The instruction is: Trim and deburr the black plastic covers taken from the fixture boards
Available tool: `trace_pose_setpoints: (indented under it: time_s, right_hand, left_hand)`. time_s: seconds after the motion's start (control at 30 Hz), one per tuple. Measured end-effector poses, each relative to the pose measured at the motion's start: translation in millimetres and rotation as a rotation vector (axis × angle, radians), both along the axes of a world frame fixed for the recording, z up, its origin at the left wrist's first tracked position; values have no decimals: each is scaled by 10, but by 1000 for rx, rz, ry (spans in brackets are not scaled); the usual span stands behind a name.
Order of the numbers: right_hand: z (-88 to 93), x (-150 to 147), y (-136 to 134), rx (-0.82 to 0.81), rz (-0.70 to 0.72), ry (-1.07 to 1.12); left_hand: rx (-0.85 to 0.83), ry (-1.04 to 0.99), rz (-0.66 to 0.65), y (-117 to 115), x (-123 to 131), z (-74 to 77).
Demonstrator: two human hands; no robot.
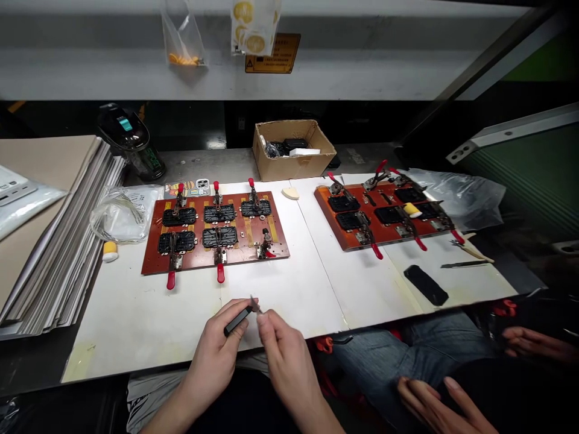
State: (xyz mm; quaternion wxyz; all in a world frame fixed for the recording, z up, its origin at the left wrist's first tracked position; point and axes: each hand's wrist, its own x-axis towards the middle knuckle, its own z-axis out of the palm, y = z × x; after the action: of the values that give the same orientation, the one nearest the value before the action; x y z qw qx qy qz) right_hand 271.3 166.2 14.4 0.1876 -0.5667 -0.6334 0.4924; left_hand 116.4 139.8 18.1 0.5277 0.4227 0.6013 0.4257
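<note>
My left hand [220, 337] is closed round a flat black plastic part [237, 321], held just above the near edge of the white table covering. My right hand [286, 349] grips a small pointed metal blade [254, 304], its tip up against the end of that part. The rest of the blade is hidden in my fingers. Beyond my hands lies a reddish-brown fixture board [239, 248] with red-handled toggle clamps. Black molded frames [219, 237] sit under several of its clamps; the lower right clamp [266, 244] has no frame under it.
A second fixture board [348, 240] stands at right, near a black part [426, 285] and tweezers [465, 264]. Behind are a cardboard box [296, 167] and a dark bottle [136, 147]. Stacked cardboard [67, 253] borders the left. A co-worker's hand [443, 404] rests at lower right.
</note>
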Motion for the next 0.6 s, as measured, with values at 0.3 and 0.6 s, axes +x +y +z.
trace_pose_setpoints:
  time_s: [0.3,0.6]
  right_hand:
    - [12,75,87,-50,-115,206]
    - [-117,183,229,14,-266,154]
  left_hand:
    - [-15,9,-67,1,89,-61]
    - [-75,56,-83,-17,55,-70]
